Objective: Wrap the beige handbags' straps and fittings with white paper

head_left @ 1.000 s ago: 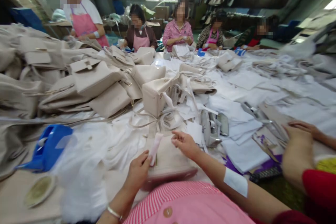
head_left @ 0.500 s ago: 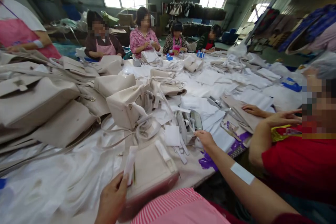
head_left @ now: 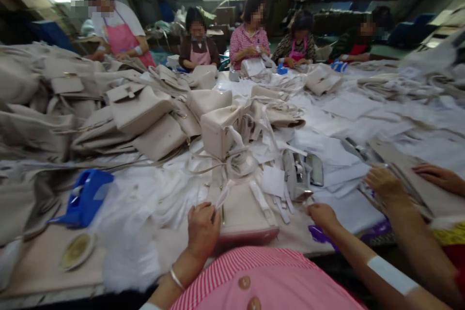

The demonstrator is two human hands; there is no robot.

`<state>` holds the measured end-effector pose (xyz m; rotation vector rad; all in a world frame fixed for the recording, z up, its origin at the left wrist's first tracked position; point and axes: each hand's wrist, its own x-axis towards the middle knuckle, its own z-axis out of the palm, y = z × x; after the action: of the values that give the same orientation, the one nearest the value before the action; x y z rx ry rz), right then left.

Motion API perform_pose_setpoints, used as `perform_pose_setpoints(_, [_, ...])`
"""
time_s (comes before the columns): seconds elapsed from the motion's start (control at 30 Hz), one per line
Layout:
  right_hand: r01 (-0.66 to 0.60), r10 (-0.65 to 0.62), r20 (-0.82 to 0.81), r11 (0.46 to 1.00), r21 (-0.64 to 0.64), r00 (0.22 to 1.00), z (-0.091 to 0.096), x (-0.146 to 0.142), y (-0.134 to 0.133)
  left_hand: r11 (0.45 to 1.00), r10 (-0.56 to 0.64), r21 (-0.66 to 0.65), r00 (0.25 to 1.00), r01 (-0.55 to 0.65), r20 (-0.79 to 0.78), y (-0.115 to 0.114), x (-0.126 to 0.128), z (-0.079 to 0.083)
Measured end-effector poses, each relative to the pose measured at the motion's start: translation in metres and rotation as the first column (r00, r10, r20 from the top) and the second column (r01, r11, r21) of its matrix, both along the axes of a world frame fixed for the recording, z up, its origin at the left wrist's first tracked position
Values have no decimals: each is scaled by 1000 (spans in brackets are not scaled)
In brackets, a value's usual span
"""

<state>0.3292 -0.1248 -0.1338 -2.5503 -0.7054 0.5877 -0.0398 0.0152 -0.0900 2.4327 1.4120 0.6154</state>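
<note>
A beige handbag lies on the table right in front of me. My left hand is closed on a white-wrapped strap at the bag's left side. Another strip of white wrapping lies across its right side. My right hand is pinched shut just right of a grey tape dispenser; whatever is between those fingertips is too small to make out. Beside the dispenser lies a flat dark-grey object. A small white paper square sits between bag and dispenser.
Beige bags are heaped at the left and centre. A blue tape dispenser and a tape roll lie at left. White sheets cover the right. A co-worker's hands work close at right; several people sit across.
My view has swung left, bringing the blue dispenser and tape roll into sight. My right hand has drawn slightly away from the grey dispenser. My left hand stays at the strap.
</note>
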Motion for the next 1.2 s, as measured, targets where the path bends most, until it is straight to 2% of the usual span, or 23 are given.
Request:
perform_pose_setpoints(0.07, [-95,101,-90,993,67,991,17,-20,7,1000,15,-14,1000,-15,-6,-3,1,5])
perform_pose_setpoints(0.1, [-151,175,-158,977,149,972,29,-36,14,1000,19,-18,1000,-19,-9,-4,1,7])
perform_pose_setpoints(0.17, [-256,360,-326,912,321,874,56,-81,35,1000,19,-15,1000,-19,-19,-7,2,10])
perform_pose_setpoints(0.27, [-331,538,-523,835,440,661,86,-159,76,1000,-15,26,999,16,-48,-11,3,14])
perform_pose_setpoints(0.3, [-328,549,-566,831,449,616,90,-182,88,998,-32,45,998,35,-58,-11,4,15])
perform_pose_setpoints(0.33, [-307,532,-596,843,442,601,91,-200,98,997,-49,64,997,53,-66,-12,4,16])
perform_pose_setpoints(0.43, [-264,440,-635,896,357,635,80,-233,115,987,-101,116,992,110,-78,-13,2,14])
perform_pose_setpoints(0.6, [-242,355,-628,934,261,693,65,-240,118,970,-131,195,988,145,-83,-14,-5,6])
perform_pose_setpoints(0.7, [-248,344,-618,939,239,707,64,-240,117,968,-100,224,991,118,-87,-14,-7,5])
perform_pose_setpoints(0.77, [-267,370,-599,929,257,710,62,-239,117,972,-108,198,989,127,-103,-13,-8,4])
perform_pose_setpoints(0.93, [-387,535,-434,837,387,725,60,-237,112,996,-73,45,994,78,-85,-8,-6,1])
perform_pose_setpoints(1.07, [-445,591,-341,792,417,731,63,-235,109,990,-10,-141,1000,9,-3,-3,-3,3])
perform_pose_setpoints(1.13, [-481,611,-265,770,420,746,63,-235,110,951,66,-308,993,-33,99,0,-2,5])
perform_pose_setpoints(1.2, [-504,618,-195,754,421,761,62,-234,112,877,169,-480,959,-41,226,5,-3,7])
